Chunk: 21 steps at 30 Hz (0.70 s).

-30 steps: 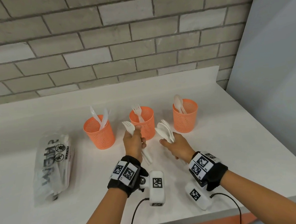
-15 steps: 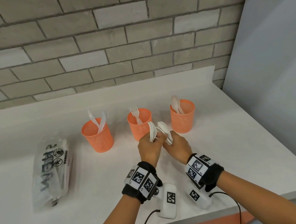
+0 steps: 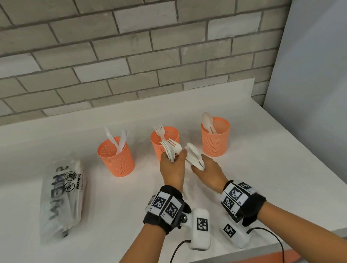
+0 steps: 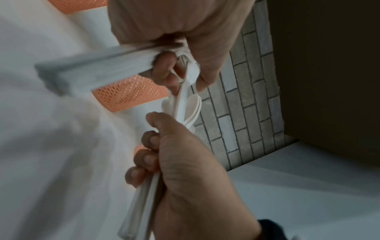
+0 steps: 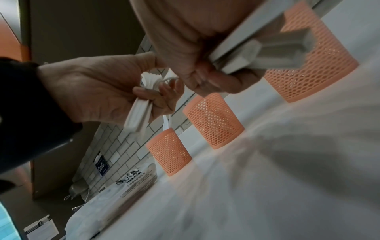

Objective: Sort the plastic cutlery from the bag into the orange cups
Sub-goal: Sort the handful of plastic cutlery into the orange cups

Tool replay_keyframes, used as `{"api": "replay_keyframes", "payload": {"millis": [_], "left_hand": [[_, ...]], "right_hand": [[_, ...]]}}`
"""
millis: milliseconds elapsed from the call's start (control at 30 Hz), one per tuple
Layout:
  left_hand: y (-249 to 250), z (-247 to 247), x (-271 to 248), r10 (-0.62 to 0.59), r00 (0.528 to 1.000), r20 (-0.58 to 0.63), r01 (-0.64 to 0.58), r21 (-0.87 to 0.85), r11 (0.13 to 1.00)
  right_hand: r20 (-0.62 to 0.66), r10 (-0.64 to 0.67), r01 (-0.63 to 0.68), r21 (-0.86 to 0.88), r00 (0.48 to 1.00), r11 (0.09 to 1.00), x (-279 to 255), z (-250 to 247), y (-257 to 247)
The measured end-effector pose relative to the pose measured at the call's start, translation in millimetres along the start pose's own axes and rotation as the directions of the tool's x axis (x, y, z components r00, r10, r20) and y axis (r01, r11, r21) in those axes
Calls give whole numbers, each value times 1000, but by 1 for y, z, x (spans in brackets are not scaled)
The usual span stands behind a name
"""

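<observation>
Three orange mesh cups stand in a row: the left cup [image 3: 115, 158] holds knives, the middle cup [image 3: 169, 132] forks, the right cup [image 3: 217, 140] spoons. My left hand [image 3: 173, 167] grips a bundle of white forks [image 3: 171, 149] just in front of the middle cup. My right hand [image 3: 207, 171] grips a stack of white spoons [image 3: 193, 156] beside it. The two hands almost touch. In the left wrist view my left fingers [image 4: 164, 69] pinch one white handle [image 4: 185, 91] that lies against the spoons [image 4: 193, 105]. The bag [image 3: 63, 203] lies at the left.
The white counter [image 3: 278, 174] ends at a brick wall behind the cups and at a grey panel [image 3: 322, 74] on the right. Its front edge runs just under my wrists. Cables hang from both wrist cameras.
My left hand moved right and met the right hand in front of the middle cup. It held a single fork a second ago and now holds several pieces.
</observation>
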<state>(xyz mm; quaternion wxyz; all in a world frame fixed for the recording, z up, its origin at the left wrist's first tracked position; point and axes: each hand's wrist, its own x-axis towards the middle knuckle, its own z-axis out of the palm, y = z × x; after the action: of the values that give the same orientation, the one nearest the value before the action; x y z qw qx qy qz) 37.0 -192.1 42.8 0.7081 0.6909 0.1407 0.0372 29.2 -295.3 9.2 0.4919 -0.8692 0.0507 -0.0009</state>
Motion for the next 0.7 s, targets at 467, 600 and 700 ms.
{"api": "replay_keyframes", "payload": {"millis": [467,600,700], "left_hand": [[13,-26,31,-117,987,109,145,-301,942],[28,-27,50,-38,983,181,86,-261,962],[53,-16,67,120,989,91,-103,-174,979]], "right_hand": [[58,86,-82,-75,995,994,11,-38,14],[-73,80,-61,233,994,971,31,-62,3],[-199,58,41,462,978,886,55,-85,-22]]}}
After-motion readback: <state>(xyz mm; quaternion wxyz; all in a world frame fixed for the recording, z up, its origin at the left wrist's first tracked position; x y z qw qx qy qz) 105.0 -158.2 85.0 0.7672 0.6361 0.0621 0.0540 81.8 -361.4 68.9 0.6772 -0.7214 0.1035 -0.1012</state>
